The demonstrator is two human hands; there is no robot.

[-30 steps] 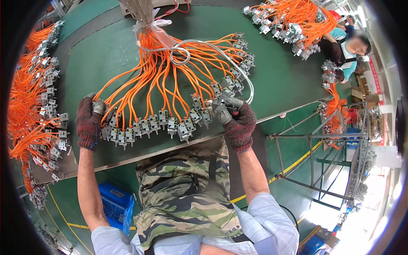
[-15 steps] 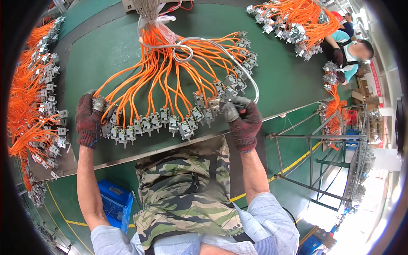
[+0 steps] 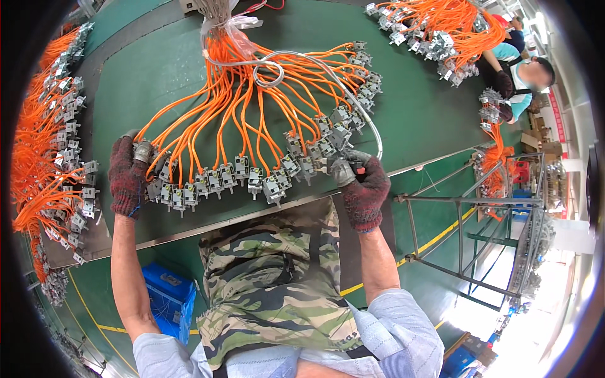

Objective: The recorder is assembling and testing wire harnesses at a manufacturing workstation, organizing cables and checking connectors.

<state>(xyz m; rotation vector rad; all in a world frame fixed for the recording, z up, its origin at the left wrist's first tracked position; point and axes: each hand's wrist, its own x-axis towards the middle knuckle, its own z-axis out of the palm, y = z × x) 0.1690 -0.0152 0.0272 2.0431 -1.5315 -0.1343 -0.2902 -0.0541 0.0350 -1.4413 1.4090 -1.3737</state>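
A bundle of orange wires (image 3: 252, 94) fans out over the green table (image 3: 428, 113), each wire ending in a grey metal connector (image 3: 252, 179) lined up near the front edge. My left hand (image 3: 126, 176), in a dark red knit glove, grips a connector at the left end of the row. My right hand (image 3: 359, 186), gloved the same, is closed on a small tool with a grey cable (image 3: 315, 60) that loops back over the wires. It sits at the right end of the row.
More orange harnesses lie along the left edge (image 3: 50, 138) and at the back right (image 3: 435, 25). Another person (image 3: 523, 69) works at the far right. A metal frame rack (image 3: 485, 233) stands right of me, a blue crate (image 3: 167, 296) under the table.
My right hand has shifted slightly right and toward me with the tool. My left hand stays on the left end connector.
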